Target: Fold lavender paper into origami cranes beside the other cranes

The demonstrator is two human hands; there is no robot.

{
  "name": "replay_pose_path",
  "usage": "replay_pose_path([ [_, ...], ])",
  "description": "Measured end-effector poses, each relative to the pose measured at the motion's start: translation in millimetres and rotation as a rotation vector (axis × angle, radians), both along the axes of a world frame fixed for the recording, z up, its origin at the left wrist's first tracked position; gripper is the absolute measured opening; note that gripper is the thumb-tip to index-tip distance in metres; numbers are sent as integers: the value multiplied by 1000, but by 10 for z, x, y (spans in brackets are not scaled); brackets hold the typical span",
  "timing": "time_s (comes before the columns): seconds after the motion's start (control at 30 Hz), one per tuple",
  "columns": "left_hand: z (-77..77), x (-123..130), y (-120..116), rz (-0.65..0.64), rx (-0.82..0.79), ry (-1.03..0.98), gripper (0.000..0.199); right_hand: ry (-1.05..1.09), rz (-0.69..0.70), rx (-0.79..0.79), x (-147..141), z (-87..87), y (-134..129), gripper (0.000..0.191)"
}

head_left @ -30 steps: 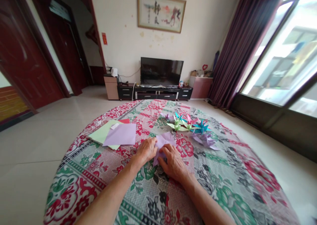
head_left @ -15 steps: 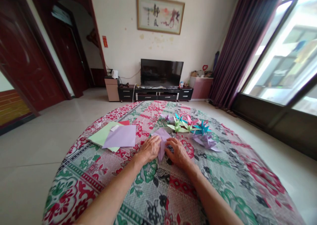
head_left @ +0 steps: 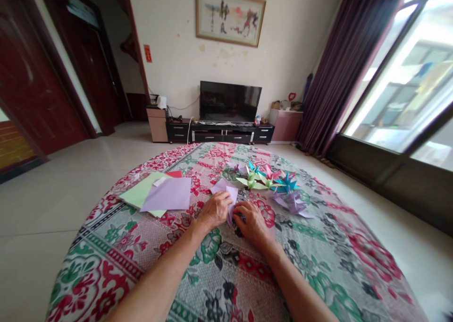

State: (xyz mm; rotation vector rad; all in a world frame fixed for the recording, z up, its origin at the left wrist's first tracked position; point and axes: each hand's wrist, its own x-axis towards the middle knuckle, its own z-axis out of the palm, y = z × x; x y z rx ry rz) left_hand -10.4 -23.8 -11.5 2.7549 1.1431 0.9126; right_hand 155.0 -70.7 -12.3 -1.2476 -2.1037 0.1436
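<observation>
A folded piece of purple origami paper lies on the flowered tablecloth between my hands, its right flap turned inward over the middle. My left hand presses on the paper from the left, fingers bent together over its edge. At the lower right edge, my right hand pinches the paper between curled fingers and thumb. Just beyond to the right sit several finished paper cranes, among them a green crane, a blue crane and a purple crane.
Left of my hands lies a stack of square sheets, with a purple sheet over a green sheet and a red corner behind. The round table's cloth reaches the near edge. A television stands beyond the table.
The paper's right flap has been folded over toward the left, so the shape is narrower on the right. My left fingers have shifted onto it. The view has tilted slightly.
</observation>
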Motion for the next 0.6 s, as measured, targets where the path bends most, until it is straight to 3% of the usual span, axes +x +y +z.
replay_pose_path([
  [0.33,-52,-94,20,-82,-160,-59,22,28,-15,-35,-80,37,-138,15],
  [0.6,67,-137,-30,-83,-293,73,48,74,-61,-41,-125,2,-243,17],
])
